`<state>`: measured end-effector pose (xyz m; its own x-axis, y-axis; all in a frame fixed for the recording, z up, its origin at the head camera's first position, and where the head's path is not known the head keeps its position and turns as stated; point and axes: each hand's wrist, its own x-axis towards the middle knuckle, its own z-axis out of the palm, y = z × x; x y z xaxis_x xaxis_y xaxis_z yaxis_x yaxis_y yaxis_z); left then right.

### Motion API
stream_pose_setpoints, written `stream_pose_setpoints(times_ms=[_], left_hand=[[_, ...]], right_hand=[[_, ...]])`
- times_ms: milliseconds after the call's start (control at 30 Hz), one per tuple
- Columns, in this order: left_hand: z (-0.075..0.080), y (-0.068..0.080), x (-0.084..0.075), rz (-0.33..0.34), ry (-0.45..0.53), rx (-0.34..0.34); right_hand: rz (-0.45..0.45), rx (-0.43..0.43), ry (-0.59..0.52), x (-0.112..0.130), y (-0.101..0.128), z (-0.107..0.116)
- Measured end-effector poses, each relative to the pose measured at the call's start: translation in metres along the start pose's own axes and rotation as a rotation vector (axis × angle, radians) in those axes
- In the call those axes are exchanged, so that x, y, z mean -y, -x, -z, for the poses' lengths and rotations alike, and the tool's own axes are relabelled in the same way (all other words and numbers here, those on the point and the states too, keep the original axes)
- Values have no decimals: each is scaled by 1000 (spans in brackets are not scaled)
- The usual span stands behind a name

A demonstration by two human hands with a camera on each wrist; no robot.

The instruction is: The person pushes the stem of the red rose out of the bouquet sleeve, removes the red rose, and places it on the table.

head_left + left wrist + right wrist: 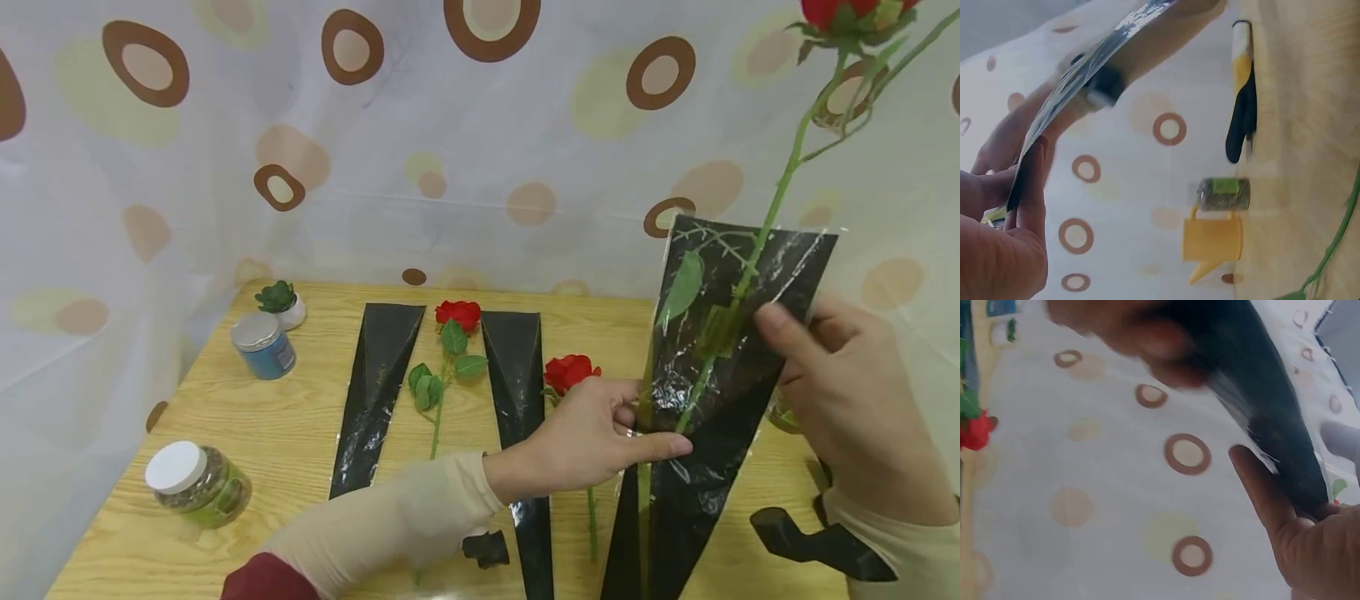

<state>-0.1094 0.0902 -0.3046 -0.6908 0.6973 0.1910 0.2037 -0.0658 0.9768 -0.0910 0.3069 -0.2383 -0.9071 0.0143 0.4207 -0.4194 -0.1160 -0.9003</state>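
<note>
A tapered flower sleeve (pixel 720 483), black with a clear front, is held up at the right in the head view. The stem of a red artificial rose (pixel 786 171) runs down inside it, while the bloom rises past the sleeve's top at the frame's upper edge. My left hand (pixel 585 433) pinches the sleeve's left edge, thumb across the front. Opposite, my right hand (pixel 862 392) grips the right edge near the top, its thumb on the clear front and its other fingers partly hidden behind. Both wrist views show the sleeve (pixel 1069 90) edge-on or bowed between the hands.
Two more black sleeves (pixel 378 383) and two red roses (pixel 457 314) lie on the wooden table (pixel 300 425). At left stand a white-lidded jar (pixel 198 483), a blue tin (pixel 264 346) and a potted succulent (pixel 279 300). A yellow watering can (pixel 1212 239) shows in the left wrist view.
</note>
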Motion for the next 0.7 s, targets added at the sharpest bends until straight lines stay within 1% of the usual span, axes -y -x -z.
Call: stream_pose_setpoints(times_ms=[33,67,100,133,200,233,333,400,500,600,700], left_hand=[[-3,1,1,12,16,17],[-5,2,3,23,34,33],[-8,3,5,30,41,48],[-10,3,6,34,54,62],[-13,4,9,40,64,81],[-14,4,10,39,58,86],[-17,3,12,45,41,93],[-17,2,13,54,32,96],[-18,0,13,66,29,105],[-18,0,13,82,40,111],[-16,0,13,95,62,111]], right_hand=[[0,-7,-89,4,-5,6],[11,-9,-142,8,-12,11],[31,-6,-165,12,-20,17],[21,-25,-135,16,-26,21],[-10,-37,7,22,-39,30],[-25,-40,27,24,-44,35],[-5,-15,72,24,-54,50],[5,8,92,23,-57,59],[18,58,87,22,-60,71],[5,117,60,25,-65,81],[-3,142,62,29,-69,89]])
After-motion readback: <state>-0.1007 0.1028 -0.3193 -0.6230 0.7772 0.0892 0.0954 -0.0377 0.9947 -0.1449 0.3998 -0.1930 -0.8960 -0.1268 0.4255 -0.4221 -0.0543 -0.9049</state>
